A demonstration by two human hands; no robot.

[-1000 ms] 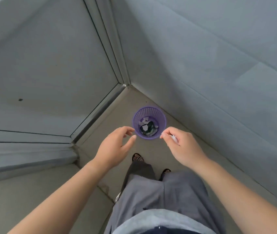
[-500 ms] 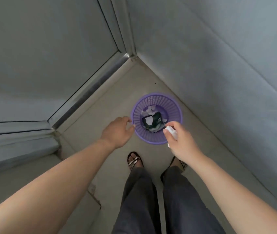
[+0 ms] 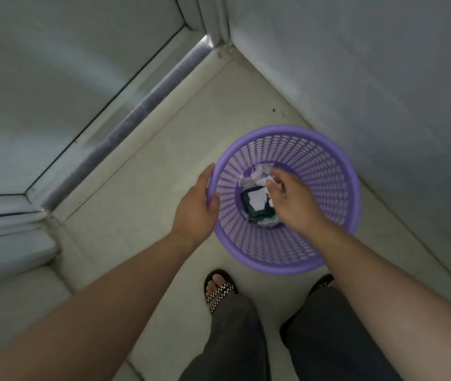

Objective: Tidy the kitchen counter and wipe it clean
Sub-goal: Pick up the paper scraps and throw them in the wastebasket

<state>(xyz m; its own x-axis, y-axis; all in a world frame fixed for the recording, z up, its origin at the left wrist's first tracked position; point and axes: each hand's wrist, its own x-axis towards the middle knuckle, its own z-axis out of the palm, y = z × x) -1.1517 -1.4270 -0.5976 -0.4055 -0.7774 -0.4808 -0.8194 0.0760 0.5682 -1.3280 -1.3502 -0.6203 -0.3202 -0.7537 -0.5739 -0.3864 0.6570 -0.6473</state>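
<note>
A purple perforated waste basket (image 3: 329, 171) stands on the floor in a corner, holding crumpled white paper and a dark green wrapper (image 3: 256, 200). My left hand (image 3: 195, 209) grips the basket's left rim. My right hand (image 3: 291, 200) reaches down inside the basket, fingers pinched around a small white scrap of paper (image 3: 269, 181) just above the rubbish.
A grey wall (image 3: 370, 78) runs along the right, close behind the basket. A door with a metal sill (image 3: 136, 114) closes the left side. Beige floor tiles (image 3: 164, 171) lie between them. My feet in checkered sandals (image 3: 219, 291) stand just in front of the basket.
I have bent closer to the basket. My left hand moved onto the rim and took hold of it. My right hand went from the rim down into the basket with the white scrap.
</note>
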